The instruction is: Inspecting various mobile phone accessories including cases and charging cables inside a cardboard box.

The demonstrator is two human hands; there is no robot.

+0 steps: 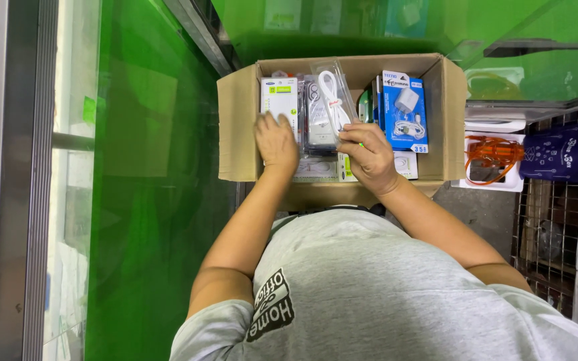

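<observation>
An open cardboard box (237, 127) stands in front of me, packed with phone-accessory packages. My left hand (276, 142) rests flat on a white boxed item (279, 98) at the box's left side. My right hand (370, 155) grips the lower end of a clear plastic packet holding a white cable (332, 93), which leans upright in the middle. A blue charger package (405, 111) stands to the right of it. Dark blister packs (317, 120) sit between the white box and the cable packet.
A green glass counter (148, 200) runs along the left and across the back. To the right of the box lie an orange cable on a white box (491, 160) and a dark blue pouch (563, 152), above a wire rack (546, 234).
</observation>
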